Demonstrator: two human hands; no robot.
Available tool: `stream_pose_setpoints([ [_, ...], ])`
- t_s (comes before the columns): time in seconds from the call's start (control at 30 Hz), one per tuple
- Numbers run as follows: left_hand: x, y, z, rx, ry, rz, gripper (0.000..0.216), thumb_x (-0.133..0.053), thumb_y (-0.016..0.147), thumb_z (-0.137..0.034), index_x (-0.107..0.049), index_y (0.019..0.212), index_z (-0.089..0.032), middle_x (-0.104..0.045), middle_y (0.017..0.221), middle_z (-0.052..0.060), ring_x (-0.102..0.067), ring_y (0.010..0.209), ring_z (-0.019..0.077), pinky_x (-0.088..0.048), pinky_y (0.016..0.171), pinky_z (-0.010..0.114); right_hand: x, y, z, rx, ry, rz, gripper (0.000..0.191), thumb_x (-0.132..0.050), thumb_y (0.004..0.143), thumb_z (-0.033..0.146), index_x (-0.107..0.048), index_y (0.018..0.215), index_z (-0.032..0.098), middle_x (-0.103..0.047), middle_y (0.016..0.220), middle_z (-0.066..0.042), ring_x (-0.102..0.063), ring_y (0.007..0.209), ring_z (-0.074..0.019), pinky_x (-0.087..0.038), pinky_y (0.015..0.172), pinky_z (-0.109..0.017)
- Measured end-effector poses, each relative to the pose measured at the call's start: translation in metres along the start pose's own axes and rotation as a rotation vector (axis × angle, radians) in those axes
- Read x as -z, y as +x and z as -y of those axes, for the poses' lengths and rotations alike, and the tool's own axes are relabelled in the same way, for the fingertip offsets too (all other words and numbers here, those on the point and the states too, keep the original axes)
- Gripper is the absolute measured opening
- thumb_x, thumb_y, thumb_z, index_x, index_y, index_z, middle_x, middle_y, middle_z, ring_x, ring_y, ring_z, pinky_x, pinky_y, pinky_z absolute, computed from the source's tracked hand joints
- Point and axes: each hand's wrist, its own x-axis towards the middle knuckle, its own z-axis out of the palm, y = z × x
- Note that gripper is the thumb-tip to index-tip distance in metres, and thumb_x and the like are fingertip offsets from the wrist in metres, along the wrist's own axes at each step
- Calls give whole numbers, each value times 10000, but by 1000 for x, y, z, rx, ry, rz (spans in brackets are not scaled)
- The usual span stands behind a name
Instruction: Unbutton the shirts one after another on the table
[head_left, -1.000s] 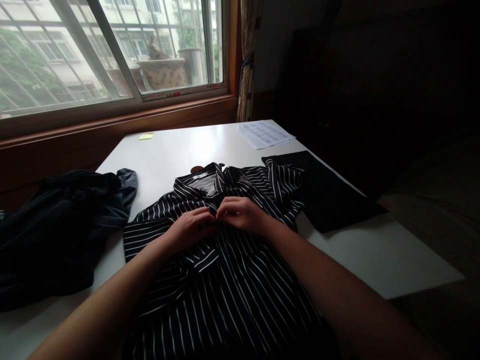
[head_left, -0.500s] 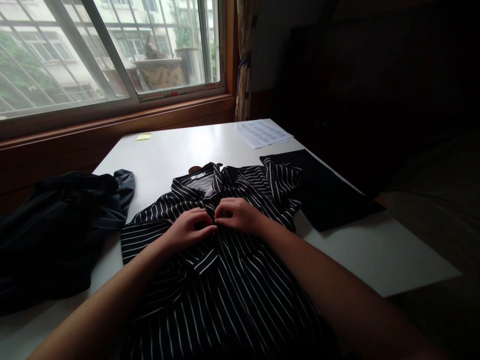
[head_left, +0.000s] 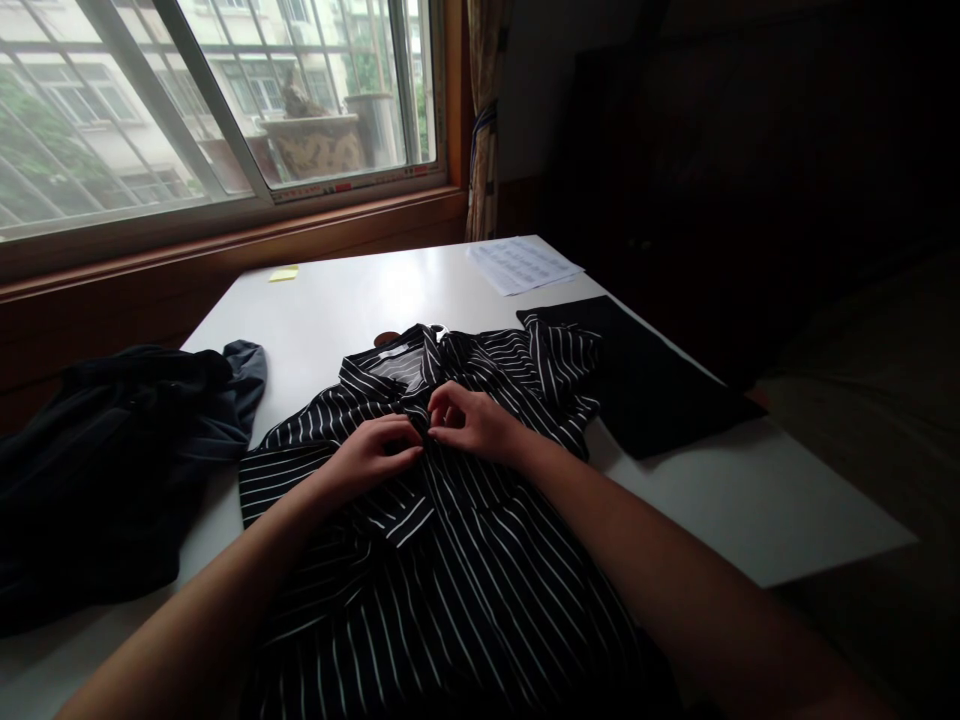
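Note:
A black shirt with thin white stripes [head_left: 465, 560] lies spread on the white table [head_left: 337, 300], collar toward the window. My left hand [head_left: 371, 455] and my right hand [head_left: 472, 420] meet at the shirt's front just below the collar. Both have their fingers curled and pinched on the striped fabric at the placket. What sits between the fingertips is too small to make out.
A heap of dark blue clothing [head_left: 112, 450] lies at the table's left. A folded black garment [head_left: 645, 380] sits to the right of the shirt. Printed sheets of paper [head_left: 521, 265] and a yellow sticky note [head_left: 283, 273] lie near the window [head_left: 210, 100].
Both hands have shifted slightly up the shirt front toward the collar, still pinching the fabric. The view has drifted a little.

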Motion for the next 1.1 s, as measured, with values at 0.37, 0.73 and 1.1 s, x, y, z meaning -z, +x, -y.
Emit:
stream_pose_setpoints([
  [0.37,2,-1,5,-6,-74,1,152,-622,923,-288,-691,889,-158,-657,844,29,-606,803,164,-473,760,284,11,-2,7,117,-10,175,130,-744,831,258,-718,930,178,-679,891,-23,-611,802,-143,-477,718,-263],
  [0.73,3,0,-4,-10,-115,-41,203,-610,935,-338,-654,876,-149,-625,845,39,-573,798,161,-468,740,276,5,2,2,11,23,190,93,-752,813,234,-739,887,179,-716,871,-17,-656,829,-150,-492,778,-263],
  [1.1,1,0,-2,-30,9,34,261,-590,942,-353,-599,772,-156,-564,782,9,-528,738,140,-430,688,255,6,0,6,-86,77,215,124,-721,805,238,-742,908,172,-736,877,-21,-678,855,-163,-509,779,-265],
])
